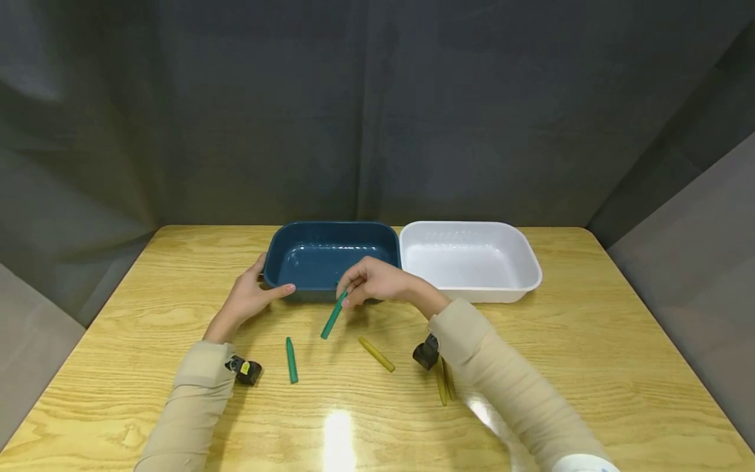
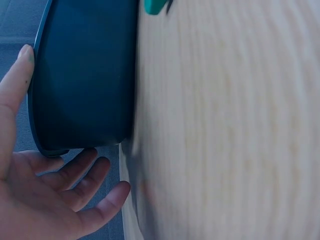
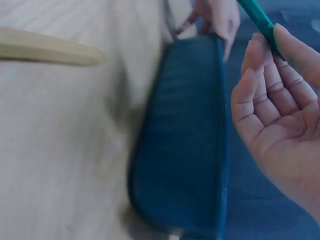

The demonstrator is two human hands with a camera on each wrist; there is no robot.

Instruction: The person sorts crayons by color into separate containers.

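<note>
Two trays stand side by side at the far middle of the wooden table (image 1: 590, 341): a dark blue tray (image 1: 330, 252) on the left and a white tray (image 1: 472, 252) touching it on the right; no writing or label can be read on either. The right hand (image 1: 374, 282) hangs just in front of the blue tray's near wall, its fingertips pinching the upper end of a green crayon (image 1: 332, 316) that slants down and to the left, lower tip close to the table. The left hand (image 1: 253, 295) rests at the blue tray's near left corner, fingers relaxed and spread, thumb lying along the near wall. Only the head view shows what lies nearer: a second green crayon (image 1: 291, 360), a yellow crayon (image 1: 376, 354), and two more yellow crayons (image 1: 445, 383) partly hidden by the right sleeve. The left wrist view adds the open palm beside the tray's dark outer wall; the right wrist view shows the green crayon held between thumb and fingertips, the other fingers loosely curved.
</note>
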